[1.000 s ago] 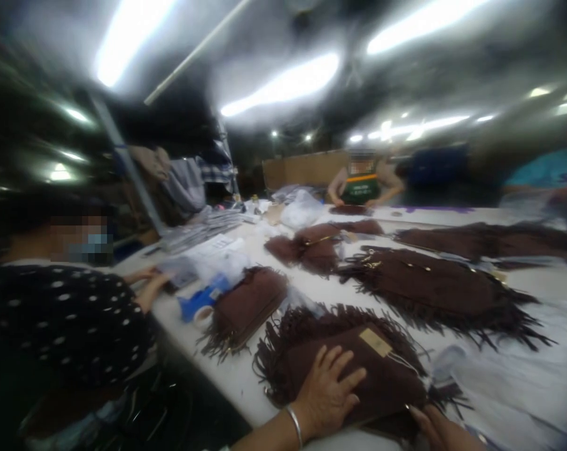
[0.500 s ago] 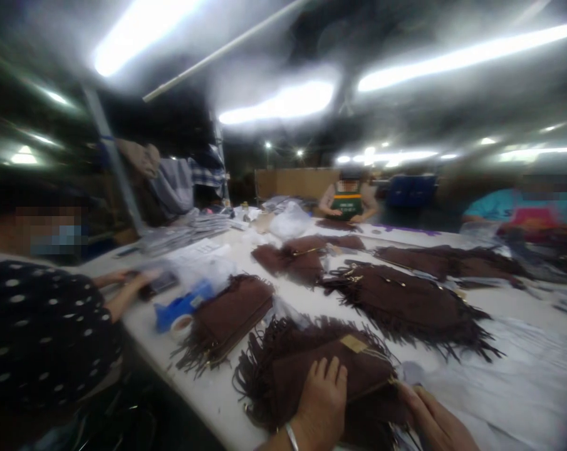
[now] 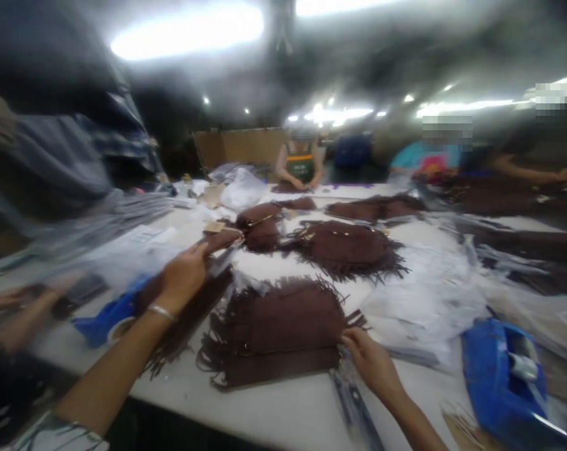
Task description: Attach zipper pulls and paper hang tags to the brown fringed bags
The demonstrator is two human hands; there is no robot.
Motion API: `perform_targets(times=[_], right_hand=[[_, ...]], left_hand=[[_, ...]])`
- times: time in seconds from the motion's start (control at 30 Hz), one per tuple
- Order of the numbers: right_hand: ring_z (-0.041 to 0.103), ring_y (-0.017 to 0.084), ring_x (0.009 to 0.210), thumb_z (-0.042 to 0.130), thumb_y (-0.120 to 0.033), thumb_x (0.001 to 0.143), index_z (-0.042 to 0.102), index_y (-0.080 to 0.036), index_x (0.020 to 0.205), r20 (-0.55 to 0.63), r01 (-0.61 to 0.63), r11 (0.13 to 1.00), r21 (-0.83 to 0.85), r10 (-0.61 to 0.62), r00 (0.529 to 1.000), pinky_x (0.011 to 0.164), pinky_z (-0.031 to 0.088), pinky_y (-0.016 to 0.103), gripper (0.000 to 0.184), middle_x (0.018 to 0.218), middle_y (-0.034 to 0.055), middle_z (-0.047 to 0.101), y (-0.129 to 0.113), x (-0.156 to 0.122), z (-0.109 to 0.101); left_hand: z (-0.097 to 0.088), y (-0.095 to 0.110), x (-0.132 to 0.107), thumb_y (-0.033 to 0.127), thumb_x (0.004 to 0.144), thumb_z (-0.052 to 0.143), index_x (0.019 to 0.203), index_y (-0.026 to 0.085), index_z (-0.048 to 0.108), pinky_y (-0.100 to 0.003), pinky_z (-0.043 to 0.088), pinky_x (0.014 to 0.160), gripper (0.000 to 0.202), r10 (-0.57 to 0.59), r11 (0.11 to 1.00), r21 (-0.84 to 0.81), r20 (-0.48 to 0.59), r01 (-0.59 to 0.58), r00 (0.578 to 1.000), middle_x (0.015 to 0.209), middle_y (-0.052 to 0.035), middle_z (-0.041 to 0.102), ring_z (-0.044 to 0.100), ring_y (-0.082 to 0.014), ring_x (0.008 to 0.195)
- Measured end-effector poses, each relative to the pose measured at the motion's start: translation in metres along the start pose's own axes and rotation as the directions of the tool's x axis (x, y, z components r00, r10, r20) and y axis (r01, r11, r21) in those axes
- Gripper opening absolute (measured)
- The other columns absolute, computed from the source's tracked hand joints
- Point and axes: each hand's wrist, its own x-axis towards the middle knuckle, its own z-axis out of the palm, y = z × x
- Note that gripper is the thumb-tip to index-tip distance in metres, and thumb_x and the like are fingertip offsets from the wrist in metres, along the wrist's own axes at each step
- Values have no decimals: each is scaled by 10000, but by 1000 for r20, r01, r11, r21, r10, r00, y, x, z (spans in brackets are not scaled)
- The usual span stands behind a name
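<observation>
- Head view, and from where I stand the fringed brown bag [image 3: 292, 316] lies flat on the white desk [image 3: 264, 407], square before the person, seemingly so both arms can work around it.
- Out to the left stretches the left hand [image 3: 184, 279], wrist banded by a bracelet [image 3: 163, 311], forearm crossing over a second brown bag [image 3: 212, 291]. Its fingers look closed around one end of a brown piece [image 3: 224, 240] with a tan tag [image 3: 214, 227]; gripping by the end probably leaves the tag free.
- Nearer the body, the right hand [image 3: 374, 363] comes in from below, elbow low, fingers bent and bunched at the bag's right edge. Blur hides whether they pinch it or merely rest there; either way, I'd say the contact helps steady the bag.
- Just below that hand lies a dark-handled tool [image 3: 356, 404], and further right a blue tape dispenser [image 3: 487, 369], both placed, I judge, for easy right-hand reach.
</observation>
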Motion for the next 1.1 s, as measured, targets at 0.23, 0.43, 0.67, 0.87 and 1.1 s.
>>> perform_targets(times=[0.23,0.43,0.67,0.87,1.1], right_hand=[[623,241,1031,362,-315,927,547,-171,1145,-42,-102,985,-137,97,994,826,458,341,319,1150,119,637,10,1,8],[621,262,1029,538,-348,871,585,-158,1149,-60,-194,970,-146,187,980,842,441,358,340,1107,131,664,4,21,15],[666,208,882,682,-202,694,706,-208,855,30,-248,968,-39,249,968,752,456,272,164,872,32,732,16,51,10],[659,157,689,601,-228,764,684,-178,920,50,-204,969,141,199,979,643,476,240,183,742,3,717,15,44,6],[618,211,998,455,-186,837,607,-210,1105,-90,-62,976,209,83,993,884,469,351,309,1074,59,673,17,-10,-3]], left_hand=[[100,-36,-57,333,868,465,1358,232,482,-521,268,1066,501,45,982,156,362,-108,931,1511,-134,334,287,-337,1372],[107,-4,-57,335,914,390,1250,103,563,-494,345,1047,443,132,981,88,351,-173,927,1393,-196,461,407,-341,1292],[95,175,-128,277,894,516,1350,208,444,-429,339,1099,466,643,729,-396,120,-558,756,1442,-82,436,373,-252,1329],[117,214,-136,167,886,512,1323,151,471,-410,458,885,439,671,737,-257,174,-625,721,1258,-123,569,529,-270,1087],[100,215,-120,22,852,411,1332,62,465,-415,482,826,485,698,713,-53,153,-699,700,1244,-205,579,574,-282,1011]])
